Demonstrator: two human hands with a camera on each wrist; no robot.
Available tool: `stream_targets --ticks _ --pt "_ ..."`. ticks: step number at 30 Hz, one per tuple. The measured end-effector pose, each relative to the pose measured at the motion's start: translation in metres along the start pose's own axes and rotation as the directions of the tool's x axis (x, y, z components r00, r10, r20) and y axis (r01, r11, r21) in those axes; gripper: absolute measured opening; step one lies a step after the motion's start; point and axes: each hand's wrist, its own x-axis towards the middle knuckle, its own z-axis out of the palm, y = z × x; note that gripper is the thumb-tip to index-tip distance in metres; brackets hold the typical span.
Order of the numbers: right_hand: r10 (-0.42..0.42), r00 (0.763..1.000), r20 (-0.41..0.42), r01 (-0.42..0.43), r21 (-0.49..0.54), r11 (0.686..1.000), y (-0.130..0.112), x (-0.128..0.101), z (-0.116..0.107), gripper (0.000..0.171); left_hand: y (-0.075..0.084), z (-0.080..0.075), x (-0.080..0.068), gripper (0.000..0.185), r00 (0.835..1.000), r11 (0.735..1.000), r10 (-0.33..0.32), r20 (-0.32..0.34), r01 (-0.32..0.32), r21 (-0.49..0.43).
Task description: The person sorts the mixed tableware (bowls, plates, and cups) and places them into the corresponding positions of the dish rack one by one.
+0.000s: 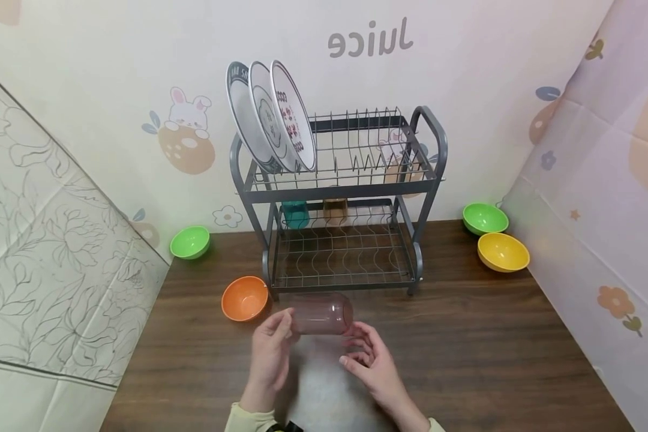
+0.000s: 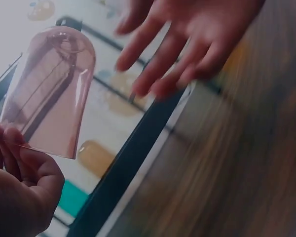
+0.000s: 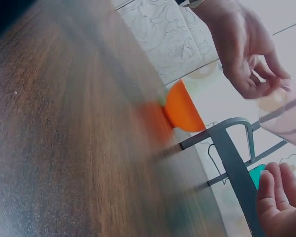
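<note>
A translucent pink cup (image 1: 324,313) lies on its side in the air just above the wooden table (image 1: 491,348), in front of the dish rack (image 1: 435,137). My left hand (image 1: 282,327) pinches it at the open rim. In the left wrist view the pink cup (image 2: 52,94) is held between the fingertips (image 2: 12,143) at the lower left. My right hand (image 1: 358,353) hovers by the cup's closed end with relaxed fingers and holds nothing. The left wrist view shows the right hand (image 2: 177,54) apart from the cup. In the right wrist view the cup (image 3: 286,121) sits between both hands.
The grey two-tier rack holds three plates (image 1: 272,117) upright on top, and a teal cup (image 1: 295,214) and a brown cup (image 1: 335,210) below. An orange bowl (image 1: 245,298) and a green bowl (image 1: 190,242) sit to the left; a green bowl (image 1: 484,218) and a yellow bowl (image 1: 503,251) to the right.
</note>
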Motion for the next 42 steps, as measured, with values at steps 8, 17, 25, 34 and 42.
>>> stream_targets --ticks 8,17,25,34,42 --pt "-0.186 0.981 -0.046 0.188 0.046 0.981 -0.005 0.001 -0.004 0.078 -0.019 0.010 -0.009 0.020 0.980 0.964 -0.135 0.143 0.164 -0.211" --pt "-0.242 0.970 -0.039 0.244 0.066 0.968 -0.007 0.001 -0.007 0.081 -0.036 0.012 -0.013 0.022 0.930 0.885 -0.280 0.240 0.347 -0.310" --pt "-0.264 0.963 -0.053 0.265 0.026 0.964 -0.009 0.000 -0.007 0.086 -0.053 0.017 -0.018 0.024 0.876 0.839 -0.397 0.275 0.468 -0.278" --pt "-0.322 0.947 -0.004 0.310 -0.255 0.916 -0.005 0.004 -0.018 0.089 -0.065 0.015 -0.018 0.016 0.870 0.870 -0.476 0.127 0.487 -0.076" --pt "-0.411 0.903 0.122 0.414 -0.501 0.760 -0.005 0.011 -0.027 0.086 -0.067 0.010 -0.015 0.025 0.910 0.891 -0.412 0.045 0.392 0.230"
